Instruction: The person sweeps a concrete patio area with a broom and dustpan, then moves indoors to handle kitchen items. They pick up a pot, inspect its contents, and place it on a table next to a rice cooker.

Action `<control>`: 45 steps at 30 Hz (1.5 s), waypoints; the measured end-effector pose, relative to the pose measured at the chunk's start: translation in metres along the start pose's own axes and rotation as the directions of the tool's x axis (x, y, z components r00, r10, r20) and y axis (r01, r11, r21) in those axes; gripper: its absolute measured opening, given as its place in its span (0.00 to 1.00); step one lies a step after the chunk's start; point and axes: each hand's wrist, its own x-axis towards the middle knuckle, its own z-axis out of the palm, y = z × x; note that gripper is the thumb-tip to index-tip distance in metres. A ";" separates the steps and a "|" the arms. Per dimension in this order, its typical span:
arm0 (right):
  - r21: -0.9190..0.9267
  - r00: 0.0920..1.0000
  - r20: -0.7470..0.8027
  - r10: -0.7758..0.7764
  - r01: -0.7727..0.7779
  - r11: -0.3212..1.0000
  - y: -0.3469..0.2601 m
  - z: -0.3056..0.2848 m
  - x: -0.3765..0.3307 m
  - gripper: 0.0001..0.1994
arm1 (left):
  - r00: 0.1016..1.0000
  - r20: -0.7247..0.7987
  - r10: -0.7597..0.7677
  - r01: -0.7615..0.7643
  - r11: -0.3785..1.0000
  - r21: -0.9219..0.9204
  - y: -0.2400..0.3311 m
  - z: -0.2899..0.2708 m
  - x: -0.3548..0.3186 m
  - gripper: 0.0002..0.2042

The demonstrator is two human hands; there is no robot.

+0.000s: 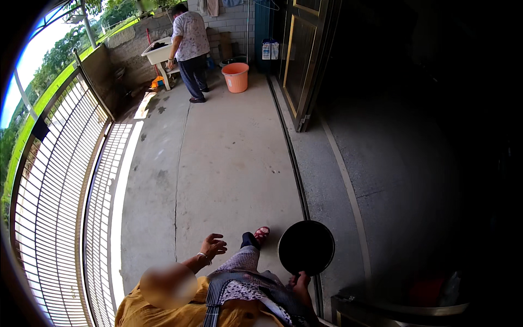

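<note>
My right hand (pixel 299 281) is closed at the near edge of a round black pan (pixel 306 246), held out low on my right side. A thin lighter rim runs around it; its depth and any handle are too dark to make out. My left hand (pixel 214 246) hangs in front of me with the fingers apart and nothing in them. A bracelet (pixel 204 258) circles that wrist. Below the hands, one of my feet in a red shoe (pixel 262 234) is stepping on the concrete floor (pixel 229 163).
Ahead, a person (pixel 190 41) stands beside a white sink (pixel 158 52), near an orange bucket (pixel 236 77). A barred gate (pixel 60 201) lines the left. On the right are a floor track (pixel 294 163), an opened door (pixel 299 60) and a dark room.
</note>
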 end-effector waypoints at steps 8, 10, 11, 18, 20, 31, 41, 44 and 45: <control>0.451 0.909 -0.399 0.124 0.077 0.889 -0.061 -0.061 0.102 0.10 | 0.990 0.143 0.014 -0.019 0.999 0.035 0.104 0.123 0.172 0.17; 0.528 0.874 -0.447 0.191 0.086 0.845 -0.075 -0.069 0.098 0.11 | 0.969 0.246 0.016 -0.043 0.993 0.107 0.139 0.188 0.215 0.16; 0.554 0.863 -0.446 0.237 0.058 0.830 -0.084 -0.071 0.103 0.11 | 0.965 0.263 0.021 -0.063 0.986 0.152 0.150 0.202 0.231 0.16; 0.774 0.764 -0.477 0.435 0.131 0.619 -0.093 -0.127 0.082 0.12 | 0.840 0.540 -0.050 -0.096 0.966 0.239 0.177 0.413 0.304 0.16; 0.822 0.755 -0.447 0.480 0.135 0.553 -0.098 -0.133 0.086 0.12 | 0.799 0.599 -0.058 -0.131 0.955 0.266 0.171 0.466 0.315 0.15; 0.897 0.809 -0.346 0.474 0.138 0.419 -0.300 -0.245 0.154 0.14 | 0.845 0.519 -0.131 -0.350 0.597 0.722 0.099 0.576 0.402 0.17; 0.646 0.677 -0.693 0.248 0.430 0.630 -0.488 -0.350 0.205 0.15 | 0.864 0.135 -0.486 -0.017 0.240 0.971 0.078 0.659 0.462 0.18; 0.769 0.607 -0.623 0.493 0.361 0.527 -0.485 -0.381 0.223 0.17 | 0.823 0.217 -0.525 -0.104 0.235 0.966 0.052 0.749 0.508 0.18; 0.835 0.593 -0.548 0.590 0.345 0.429 -0.487 -0.387 0.232 0.16 | 0.813 0.259 -0.522 -0.143 0.253 0.957 0.049 0.782 0.526 0.18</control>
